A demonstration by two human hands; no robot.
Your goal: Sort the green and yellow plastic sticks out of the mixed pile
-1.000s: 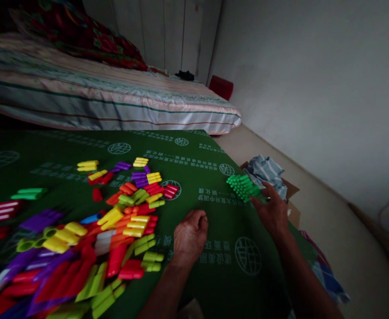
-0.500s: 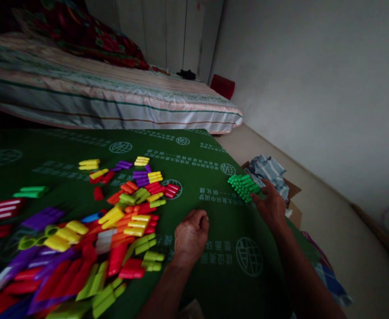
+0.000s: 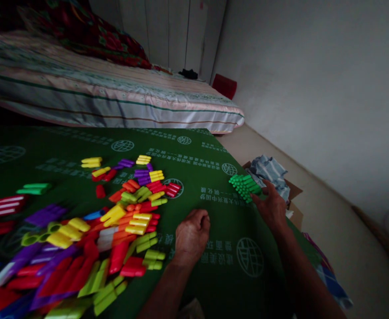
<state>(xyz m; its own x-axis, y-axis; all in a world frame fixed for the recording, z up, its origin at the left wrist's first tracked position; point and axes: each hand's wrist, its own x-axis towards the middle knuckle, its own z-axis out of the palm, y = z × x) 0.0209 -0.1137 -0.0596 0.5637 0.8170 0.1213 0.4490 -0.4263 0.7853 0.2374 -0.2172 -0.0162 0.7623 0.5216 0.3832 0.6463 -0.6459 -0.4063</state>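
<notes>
Cluster of green plastic sticks [image 3: 243,188] lies near the edge of the green printed tabletop [image 3: 219,223], just left of the right hand [image 3: 272,206]. Its fingertips meet the cluster's end; grasp or mere touch, cannot tell. Left hand [image 3: 192,231] curls into a loose fist (contents, if any, hidden). Left of those fingers: pile of multicoloured joined tubes [image 3: 138,223]. Beyond the right fingers: striped cloth [image 3: 268,172]. Step in hand, judged: handling the cluster; next move seemingly calls for gathered, even finger pressure.
</notes>
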